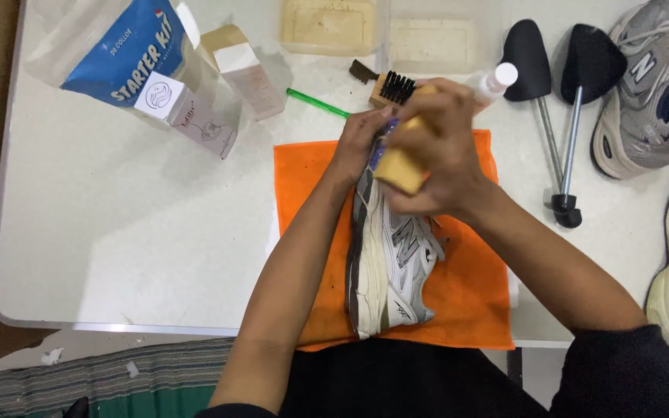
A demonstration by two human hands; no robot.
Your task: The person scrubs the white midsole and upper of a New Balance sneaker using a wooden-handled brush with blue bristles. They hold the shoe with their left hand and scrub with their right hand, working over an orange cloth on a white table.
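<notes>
Grey shoe (392,263) on its side on an orange cloth (466,294) (desk (118,232) beneath). Left hand (361,139) grips its toe end; right hand (435,155), above, clasps a tan brush (398,172).

Shoe-cleaning workspace, brushes (391,87), shoe trees (551,85), sneakers (644,85)

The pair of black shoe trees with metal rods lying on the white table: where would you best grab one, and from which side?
Probably by the bare metal rod of the left black shoe tree, coming from above. It lies flat on the white table, with the rod slim and exposed between the bulky toe piece and the heel knob, and a gap on each side for fingers.
</notes>
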